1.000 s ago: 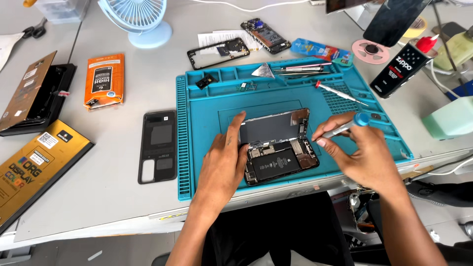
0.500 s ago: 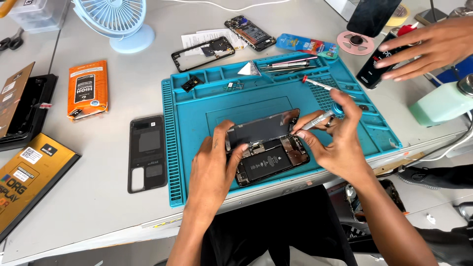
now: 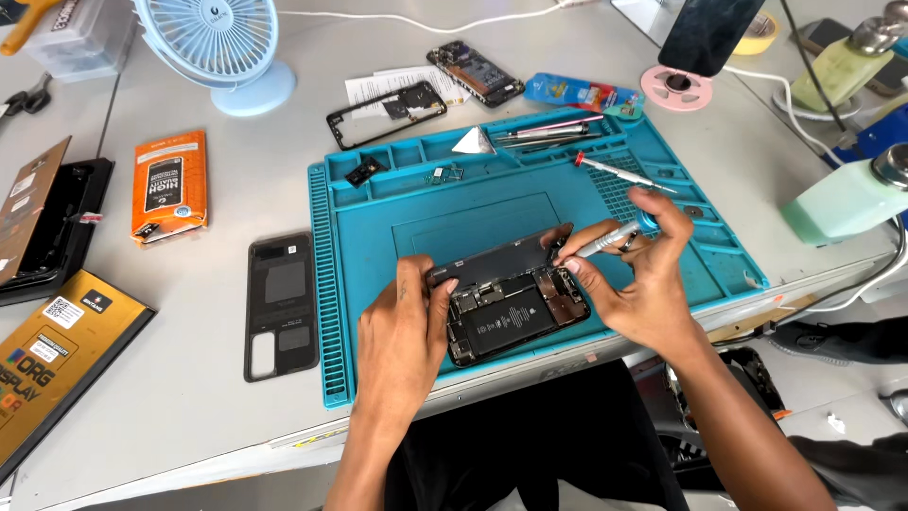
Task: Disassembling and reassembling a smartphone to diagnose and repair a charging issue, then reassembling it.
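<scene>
The right hand [image 3: 643, 284] pinches a slim silver screwdriver [image 3: 605, 242] between thumb and fingertips, its tip set at the right edge of the opened phone [image 3: 511, 308]; the other fingers curl loosely above the tool. The left hand [image 3: 402, 336] grips the phone's left side, thumb over its top edge and fingers closed against the near-left corner, holding it down. The phone lies tilted on the near middle of the teal work mat [image 3: 454, 203], its dark screen panel [image 3: 497, 260] lifted open along the far side and the battery and boards showing below. The phone's near edge sits close to the mat's near rim, which itself runs just short of the table [image 3: 236, 416] edge.

Bare mat lies open on the far side of the phone, up to the ribbed trays at the far rim, where a red-tipped screwdriver [image 3: 624, 174], tweezers [image 3: 549, 132] and a small triangular pick [image 3: 473, 142] lie. To the right of the right hand a strip of mat stays free up to the right rim.

Left of the mat, just beside its ribbed edge, a black phone case [image 3: 281, 305] lies flat. Farther left are an orange packet [image 3: 168, 185] and a yellow box [image 3: 52, 355] at the near-left table edge. A pale blue desk fan [image 3: 218, 47] stands far left, and a mint pump bottle [image 3: 846, 199] at the right
</scene>
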